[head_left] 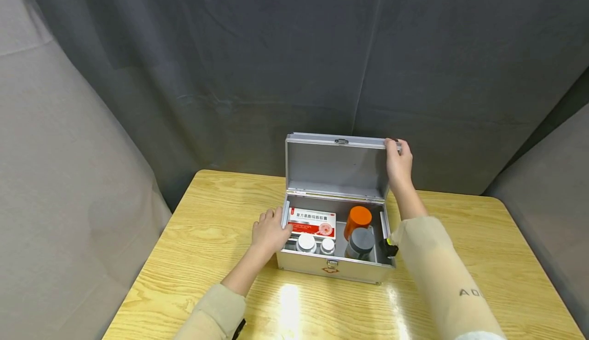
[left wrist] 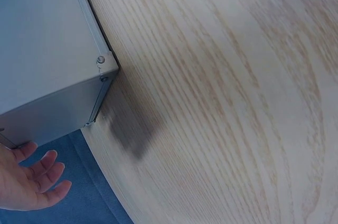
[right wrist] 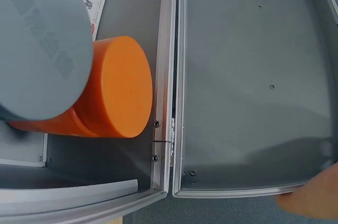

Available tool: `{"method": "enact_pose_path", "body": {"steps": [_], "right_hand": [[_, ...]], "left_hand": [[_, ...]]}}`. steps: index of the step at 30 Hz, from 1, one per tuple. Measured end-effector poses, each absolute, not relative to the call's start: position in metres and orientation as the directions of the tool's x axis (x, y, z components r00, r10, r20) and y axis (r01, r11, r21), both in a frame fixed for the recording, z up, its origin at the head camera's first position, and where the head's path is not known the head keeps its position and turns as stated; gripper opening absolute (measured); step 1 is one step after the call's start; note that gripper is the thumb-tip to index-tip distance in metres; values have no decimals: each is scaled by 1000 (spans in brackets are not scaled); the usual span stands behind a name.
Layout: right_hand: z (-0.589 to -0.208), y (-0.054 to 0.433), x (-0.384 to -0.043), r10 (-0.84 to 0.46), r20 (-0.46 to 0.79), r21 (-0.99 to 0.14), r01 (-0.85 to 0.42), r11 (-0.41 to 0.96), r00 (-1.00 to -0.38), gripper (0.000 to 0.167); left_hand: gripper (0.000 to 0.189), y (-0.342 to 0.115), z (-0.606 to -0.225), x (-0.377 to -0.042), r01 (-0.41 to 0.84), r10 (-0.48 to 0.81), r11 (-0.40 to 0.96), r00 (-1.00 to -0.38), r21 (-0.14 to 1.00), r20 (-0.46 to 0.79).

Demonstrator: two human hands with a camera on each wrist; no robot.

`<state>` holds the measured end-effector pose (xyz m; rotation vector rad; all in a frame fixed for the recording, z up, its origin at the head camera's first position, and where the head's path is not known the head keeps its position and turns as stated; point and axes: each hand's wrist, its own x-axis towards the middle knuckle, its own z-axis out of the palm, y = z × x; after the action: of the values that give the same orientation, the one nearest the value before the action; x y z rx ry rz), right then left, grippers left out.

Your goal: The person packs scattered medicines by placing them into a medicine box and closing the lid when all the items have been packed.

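Note:
A silver first-aid box stands on the table with its lid raised. At the lid's upper right corner, my right hand grips the edge, fingers curled over it; its thumb shows in the right wrist view. My left hand rests against the box's left rim, its fingers loosely extended. Inside the box are a red-and-white medicine carton, an orange bottle, a grey-capped bottle and two white-capped bottles, one larger and one smaller.
The wooden table spreads to both sides of the box. Behind it hangs a dark grey curtain, with lighter cloth at the left. A black-and-yellow item shows at the box's right side, beside my right sleeve.

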<state>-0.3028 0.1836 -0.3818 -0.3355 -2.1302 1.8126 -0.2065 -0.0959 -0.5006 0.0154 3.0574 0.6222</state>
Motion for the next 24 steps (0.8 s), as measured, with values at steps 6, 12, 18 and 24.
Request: {"method": "enact_pose_path", "body": {"steps": [6,12,18,24], "right_hand": [[-385,182,-298,410,141,-986,-91,139,-901,15],[-389,182,-292,433,190,-980,-146,132,-881,7],[-395,183,-284,439,248,-968,-203,148,-864,4],[-399,184,-272,422,287,-957,-240,161,-860,5]], "left_hand": [[56,-96,-501,-207,1,13,921,-1000,389,-27],[58,-96,-501,-207,-5,11,922,-999,387,-38],[57,-96,-501,-207,-4,11,921,-999,390,-37],[57,-96,-502,-208,-7,7,921,-999,390,-36]]}}
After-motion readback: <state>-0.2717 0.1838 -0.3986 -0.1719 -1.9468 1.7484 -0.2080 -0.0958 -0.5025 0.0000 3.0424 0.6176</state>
